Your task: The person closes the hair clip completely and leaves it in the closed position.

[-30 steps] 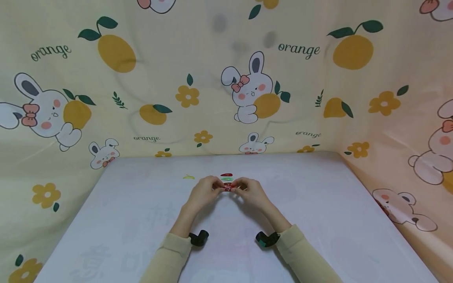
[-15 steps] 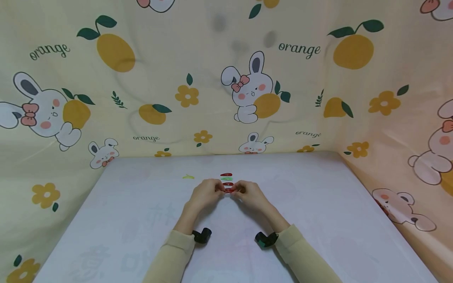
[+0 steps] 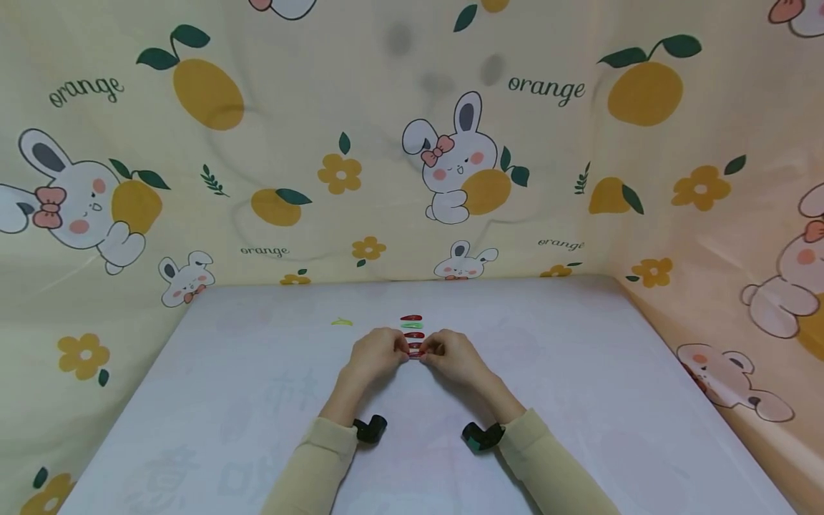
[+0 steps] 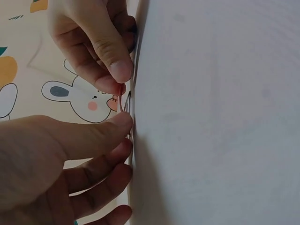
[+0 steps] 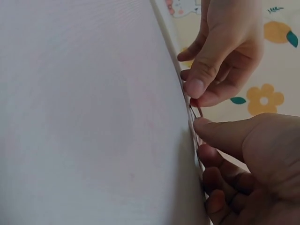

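Both hands meet at the near end of a short column of small snap hair clips. The left hand (image 3: 378, 352) pinches the left end of a red hair clip (image 3: 415, 355), thumb against fingers. At its other end, the right hand (image 3: 453, 352) pinches the same clip. From the left wrist, the thin clip (image 4: 121, 99) shows edge-on, bridging the two hands close over the tabletop. Beyond it lie a red clip (image 3: 415, 345), another red clip (image 3: 413, 335), a green clip (image 3: 412, 325) and a far red clip (image 3: 411, 317), roughly parallel. Fingertips cover parts of the nearest ones.
A yellow clip (image 3: 342, 322) lies apart, left of the column, its two arms spread. The white table (image 3: 566, 400) runs back to a hanging cloth (image 3: 386, 214) printed with rabbits and oranges, which also encloses both sides.
Both hands have shifted slightly toward the person, along the column. A red clip that was between the fingertips now lies uncovered in the column, with the pinched one nearer the person.
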`<move>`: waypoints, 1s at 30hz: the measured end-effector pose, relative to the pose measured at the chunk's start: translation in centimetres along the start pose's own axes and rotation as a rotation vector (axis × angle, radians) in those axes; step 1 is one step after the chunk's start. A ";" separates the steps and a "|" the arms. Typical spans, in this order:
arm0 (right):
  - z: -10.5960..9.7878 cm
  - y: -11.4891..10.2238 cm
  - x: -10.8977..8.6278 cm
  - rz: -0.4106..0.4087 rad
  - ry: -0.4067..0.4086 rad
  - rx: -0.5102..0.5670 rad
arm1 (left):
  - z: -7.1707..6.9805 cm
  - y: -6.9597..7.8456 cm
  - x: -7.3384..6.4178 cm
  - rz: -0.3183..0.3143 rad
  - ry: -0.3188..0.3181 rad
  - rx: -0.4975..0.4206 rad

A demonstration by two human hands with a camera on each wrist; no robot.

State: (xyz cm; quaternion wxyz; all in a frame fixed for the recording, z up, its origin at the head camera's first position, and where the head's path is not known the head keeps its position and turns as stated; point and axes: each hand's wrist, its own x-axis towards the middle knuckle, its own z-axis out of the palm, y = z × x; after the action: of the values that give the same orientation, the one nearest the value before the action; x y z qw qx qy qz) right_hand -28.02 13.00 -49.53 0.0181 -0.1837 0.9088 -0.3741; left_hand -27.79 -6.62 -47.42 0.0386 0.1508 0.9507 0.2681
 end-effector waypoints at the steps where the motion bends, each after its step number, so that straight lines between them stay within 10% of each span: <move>1: 0.0 0.1 0.0 -0.010 0.003 -0.013 | 0.0 0.0 0.0 0.004 -0.001 0.012; 30: -0.1 -0.3 -0.2 0.010 -0.008 -0.044 | 0.0 0.4 0.0 -0.018 -0.021 0.045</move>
State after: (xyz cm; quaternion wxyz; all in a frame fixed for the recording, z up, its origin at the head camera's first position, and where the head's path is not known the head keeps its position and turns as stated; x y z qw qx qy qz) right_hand -27.80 12.97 -49.26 0.0194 -0.1812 0.9176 -0.3533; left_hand -27.73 -6.29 -47.21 0.0477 0.1460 0.9573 0.2449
